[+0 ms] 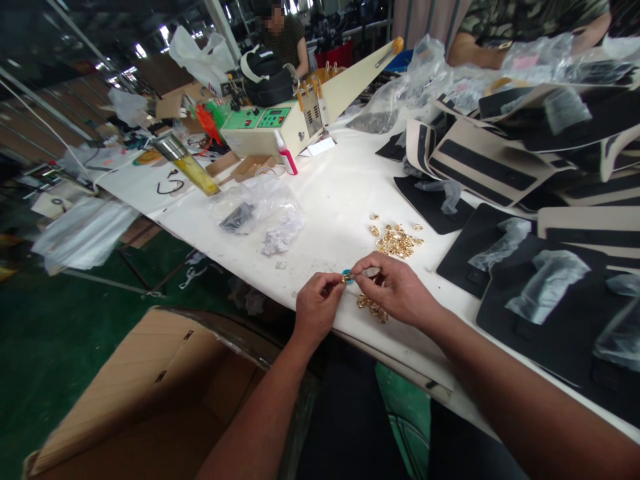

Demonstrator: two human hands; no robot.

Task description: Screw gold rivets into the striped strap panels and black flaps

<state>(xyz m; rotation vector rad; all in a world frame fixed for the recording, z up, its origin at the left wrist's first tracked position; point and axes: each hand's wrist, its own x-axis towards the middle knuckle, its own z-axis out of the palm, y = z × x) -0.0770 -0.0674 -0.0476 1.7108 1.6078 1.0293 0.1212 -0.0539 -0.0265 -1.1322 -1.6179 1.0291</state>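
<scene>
Near the front edge of the white table, my left hand (317,303) pinches a small gold metal fitting (344,281) between thumb and fingertips. My right hand (395,287) meets it from the right, its fingers closed in a pinch. A greyish sliver shows at those fingers, too small to name. Between the two hands a small teal round piece (349,273) is visible; whether it is held or lies behind the fingertips I cannot tell. Beyond my right hand lies a pile of gold metal fittings (397,241). More gold fittings (373,308) are partly hidden under that hand.
Black and beige panels (480,163) with plastic wrapping cover the right side. A cream machine (270,127) stands behind, near a red-and-white bottle (287,155) and a clear plastic bag (265,207). An open cardboard box (125,387) sits below left. Two people are across the table.
</scene>
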